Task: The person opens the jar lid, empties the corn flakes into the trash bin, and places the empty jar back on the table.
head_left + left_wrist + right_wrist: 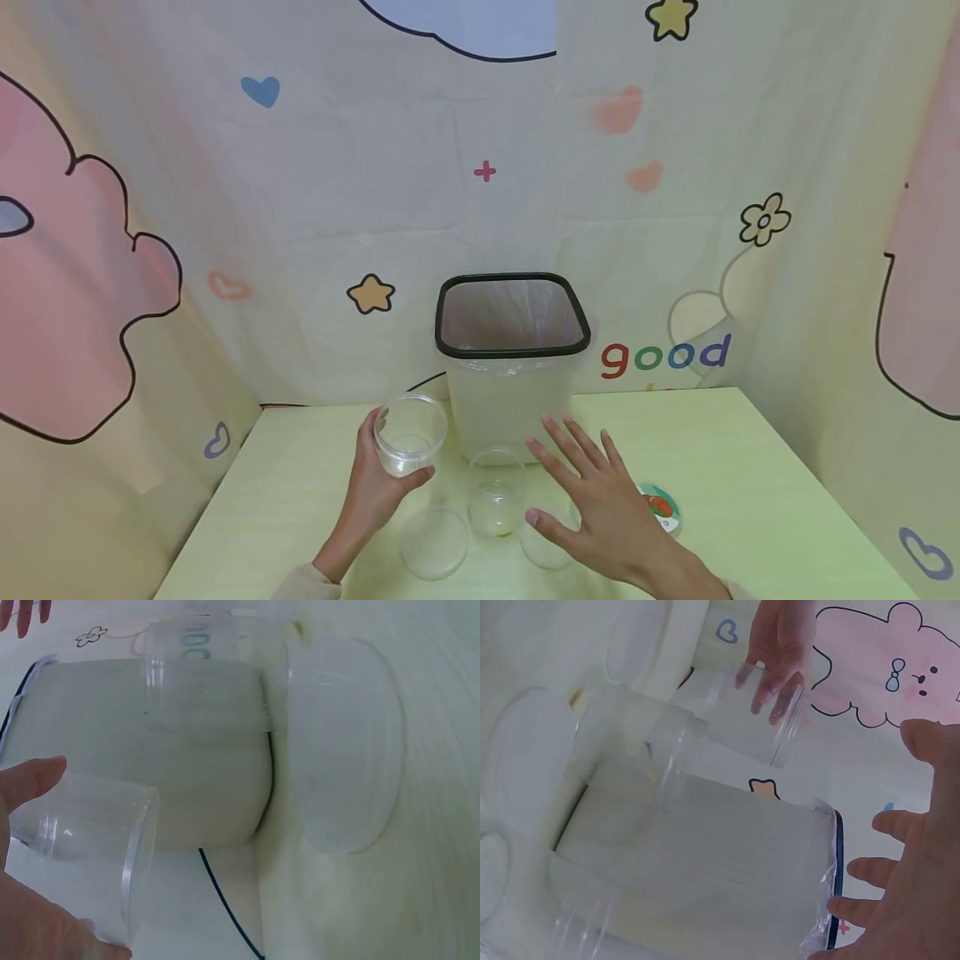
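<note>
My left hand [375, 487] grips a clear round plastic tub [411, 446] by its side, thumb at the front, raised in front of the bin. The tub's mouth faces up and nothing shows inside it. My right hand [611, 512] is spread with fingers straight, palm down, holding nothing. Between the hands a second clear tub [497, 487] stands upright on the table. A clear round lid [433, 543] lies at its left front; another clear lid [546, 546] lies at its right, partly covered by my right thumb.
A bin [510, 408] with a black rim and plastic liner stands against the back cloth. Right of my right hand sits a round green-and-white piece printed with red fruit [662, 506], partly hidden. Another clear tub [577, 915] appears low in the right wrist view. Printed cloth walls enclose the table [720, 450].
</note>
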The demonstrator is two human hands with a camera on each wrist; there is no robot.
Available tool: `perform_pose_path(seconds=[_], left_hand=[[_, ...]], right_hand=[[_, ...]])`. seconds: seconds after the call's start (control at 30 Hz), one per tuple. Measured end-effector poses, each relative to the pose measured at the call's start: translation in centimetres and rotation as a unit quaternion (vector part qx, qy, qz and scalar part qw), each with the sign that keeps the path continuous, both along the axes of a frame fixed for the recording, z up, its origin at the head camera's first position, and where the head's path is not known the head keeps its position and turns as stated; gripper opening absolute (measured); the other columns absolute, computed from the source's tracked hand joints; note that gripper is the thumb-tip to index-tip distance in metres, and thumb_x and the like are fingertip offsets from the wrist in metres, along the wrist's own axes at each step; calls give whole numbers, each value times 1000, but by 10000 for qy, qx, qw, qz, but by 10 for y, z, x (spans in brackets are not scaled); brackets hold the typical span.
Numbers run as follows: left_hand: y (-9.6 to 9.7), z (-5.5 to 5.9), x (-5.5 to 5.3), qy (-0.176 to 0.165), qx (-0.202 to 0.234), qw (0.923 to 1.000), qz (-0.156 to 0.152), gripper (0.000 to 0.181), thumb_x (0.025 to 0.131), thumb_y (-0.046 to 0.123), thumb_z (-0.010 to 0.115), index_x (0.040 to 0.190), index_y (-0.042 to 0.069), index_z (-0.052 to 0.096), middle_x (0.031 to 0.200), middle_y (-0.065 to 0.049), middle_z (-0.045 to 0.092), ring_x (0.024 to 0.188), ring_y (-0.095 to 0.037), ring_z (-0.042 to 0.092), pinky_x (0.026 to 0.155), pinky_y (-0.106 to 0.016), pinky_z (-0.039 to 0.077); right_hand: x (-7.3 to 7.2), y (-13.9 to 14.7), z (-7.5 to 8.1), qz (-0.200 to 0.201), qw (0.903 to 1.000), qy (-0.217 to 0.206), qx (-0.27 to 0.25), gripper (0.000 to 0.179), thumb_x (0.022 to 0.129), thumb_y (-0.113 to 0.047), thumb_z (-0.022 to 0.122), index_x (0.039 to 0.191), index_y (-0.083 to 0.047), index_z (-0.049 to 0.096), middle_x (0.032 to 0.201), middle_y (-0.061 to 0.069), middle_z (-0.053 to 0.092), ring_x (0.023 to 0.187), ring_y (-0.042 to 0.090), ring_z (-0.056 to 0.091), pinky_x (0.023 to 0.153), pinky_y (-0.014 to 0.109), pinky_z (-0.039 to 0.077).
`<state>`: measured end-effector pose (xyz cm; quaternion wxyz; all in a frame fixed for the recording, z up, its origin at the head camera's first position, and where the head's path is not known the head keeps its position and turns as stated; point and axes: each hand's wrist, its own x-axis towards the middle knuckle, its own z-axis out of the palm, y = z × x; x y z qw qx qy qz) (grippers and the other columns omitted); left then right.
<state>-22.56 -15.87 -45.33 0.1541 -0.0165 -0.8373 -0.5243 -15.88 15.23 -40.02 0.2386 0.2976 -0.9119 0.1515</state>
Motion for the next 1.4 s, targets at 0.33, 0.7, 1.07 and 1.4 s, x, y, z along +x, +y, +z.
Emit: perform_pose_path(seconds=[0.33, 0.7, 1.07, 1.4], left_hand=[[-2, -19, -8, -150, -29, 9999, 41, 116, 64, 22, 91, 153, 14, 18, 152, -17, 35, 136, -40, 41, 108, -62, 36], [-2, -41, -13, -221, -114, 9997, -21, 114, 65, 21, 91, 152, 10, 19, 148, -19, 37, 132, -40, 44, 106, -61, 39], [-5, -56, -20, -550, -180, 9983, 23, 113, 66, 21, 91, 152, 9, 18, 150, -21, 33, 135, -43, 40, 106, -61, 39], [-7, -61, -19, -630, -355, 9974, 39, 114, 65, 20, 91, 150, 3, 17, 150, -26, 33, 137, -48, 37, 109, -63, 36]], right_hand=[[6, 3, -14, -10, 9996, 285, 51, 71, 91, -55, 59, 153, -33, 32, 163, -3, 25, 149, 28, 28, 119, 54, 14], [6, 4, -23, -116, 9999, 49, 92, 71, 91, -57, 57, 153, -36, 31, 162, -4, 27, 148, 28, 29, 109, 65, 26], [6, 4, -24, -86, 9999, -16, 98, 71, 91, -57, 57, 153, -33, 33, 161, 0, 31, 144, 34, 35, 107, 68, 29], [7, 6, -27, -117, 9999, -58, 57, 69, 90, -56, 58, 150, -28, 40, 161, -1, 32, 144, 33, 35, 106, 69, 30]])
